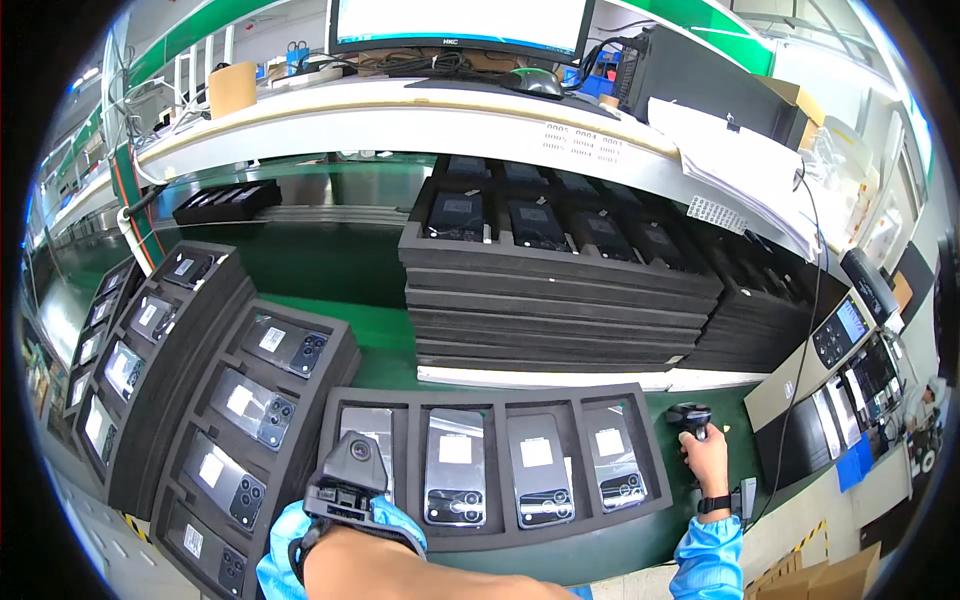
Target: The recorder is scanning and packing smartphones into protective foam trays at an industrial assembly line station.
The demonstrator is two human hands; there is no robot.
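Note:
On the right, my right hand (706,462) is closed round the grip of a black handheld barcode scanner (688,413), held just right of a foam tray. That black foam tray (497,403) lies in front of me with several smartphones, such as a phone (540,468), back up, each with a white label. At the lower left, my left arm (420,572) comes in with a blue sleeve and a small black camera (352,462) strapped on. The camera covers part of the leftmost phone (367,425). My left hand's fingers do not show.
Stacked foam trays (560,300) with phones stand behind, and more tray stacks (225,420) curve along the left. A shelf (400,118) above holds a monitor (460,25) and a mouse (537,83). At right stands a beige and black machine (810,400), with a cable hanging beside it.

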